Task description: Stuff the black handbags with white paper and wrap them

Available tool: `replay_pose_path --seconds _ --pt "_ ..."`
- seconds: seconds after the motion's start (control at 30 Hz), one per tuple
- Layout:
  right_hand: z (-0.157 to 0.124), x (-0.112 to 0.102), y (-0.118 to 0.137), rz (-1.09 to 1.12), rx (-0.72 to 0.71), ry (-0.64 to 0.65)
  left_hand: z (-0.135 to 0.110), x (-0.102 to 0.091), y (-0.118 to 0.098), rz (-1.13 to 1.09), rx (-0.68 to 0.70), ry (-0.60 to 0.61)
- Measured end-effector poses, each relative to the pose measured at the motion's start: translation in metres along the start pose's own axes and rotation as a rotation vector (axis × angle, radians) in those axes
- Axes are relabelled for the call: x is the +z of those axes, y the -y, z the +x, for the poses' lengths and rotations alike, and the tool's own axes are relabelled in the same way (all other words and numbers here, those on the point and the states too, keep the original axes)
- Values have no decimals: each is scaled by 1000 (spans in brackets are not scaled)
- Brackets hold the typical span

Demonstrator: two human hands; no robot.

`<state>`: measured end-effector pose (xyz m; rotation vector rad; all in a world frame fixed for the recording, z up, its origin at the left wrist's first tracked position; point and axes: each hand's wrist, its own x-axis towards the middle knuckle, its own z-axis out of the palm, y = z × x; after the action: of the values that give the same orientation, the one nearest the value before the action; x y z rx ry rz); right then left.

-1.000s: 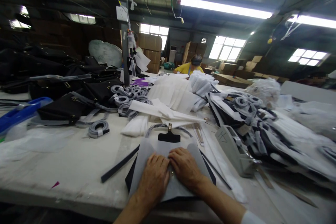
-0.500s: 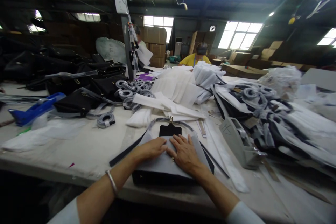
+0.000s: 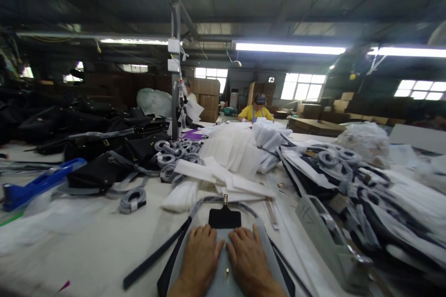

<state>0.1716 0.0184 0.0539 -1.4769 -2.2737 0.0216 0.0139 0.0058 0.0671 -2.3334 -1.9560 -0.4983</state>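
Note:
A black handbag (image 3: 163, 283) lies on the table in front of me, its front covered by a pale grey sheet (image 3: 223, 283). My left hand (image 3: 201, 257) rests flat on the sheet's left half, fingers pointing away from me. On the right half my right hand (image 3: 248, 256) lies flat too, fingers slightly spread. Between the hands a small gold stud (image 3: 227, 271) shows. Beyond my fingertips sits a black flap (image 3: 225, 218) with a gold clasp (image 3: 225, 199). A wrapped handle (image 3: 205, 200) arches behind it, and a dark strap (image 3: 149, 260) runs out to the left.
A grey tape dispenser (image 3: 331, 241) stands to the right, beside a heap of wrapped straps (image 3: 327, 158). White foam sheets (image 3: 228, 148) are piled ahead. A strap coil (image 3: 133, 200), a blue dispenser (image 3: 42, 183) and black bags (image 3: 101, 169) lie left. A person in yellow (image 3: 256, 112) is across the table.
The view has tilted up, so the bag sits lower in the picture. My hands have moved apart from the sheet's middle, the left one turning to point forward.

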Motion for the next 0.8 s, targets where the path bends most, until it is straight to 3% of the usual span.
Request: replay_pose_path --seconds 0.13,0.37,0.6,0.8 --pt "3 -9 2 -64 18 23 2 -2 6 38 -5 -93" --pt "11 -25 0 -173 22 107 7 -9 16 20 58 -23" --pt "22 -19 -3 -263 93 126 10 -9 17 -9 58 -30" --pt "19 -14 -8 -322 195 65 11 -8 18 -23 74 -27"
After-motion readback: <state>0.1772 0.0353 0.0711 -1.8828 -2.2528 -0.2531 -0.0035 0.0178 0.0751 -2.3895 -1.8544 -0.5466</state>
